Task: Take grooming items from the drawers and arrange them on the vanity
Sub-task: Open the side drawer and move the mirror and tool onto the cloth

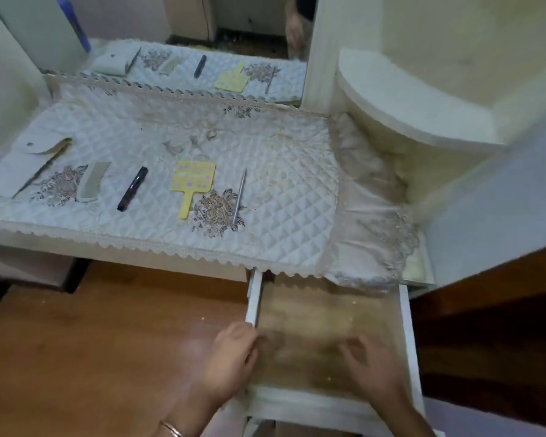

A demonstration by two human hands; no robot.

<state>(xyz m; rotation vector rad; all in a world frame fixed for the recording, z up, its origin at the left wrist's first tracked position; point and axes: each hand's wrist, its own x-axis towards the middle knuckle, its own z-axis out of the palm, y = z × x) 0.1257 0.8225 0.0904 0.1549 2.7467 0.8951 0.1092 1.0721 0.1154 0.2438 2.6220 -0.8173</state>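
Floor: I see warm brown wood-look flooring (pixel 101 335) under the furniture, with a few pale specks on it.
Vanity: a white unit whose top is covered by a quilted white cloth (pixel 177 127) with a scalloped lace edge and floral embroidery.
Mirror: I see a mirror (pixel 202 33) standing behind the top, reflecting the cloth and a dark doorway.
Right side: a cream curved shelf (pixel 407 99) sits beside the mirror frame.
Walls: pale and off-white from my view.
Light: soft, even indoor light, no window in sight.
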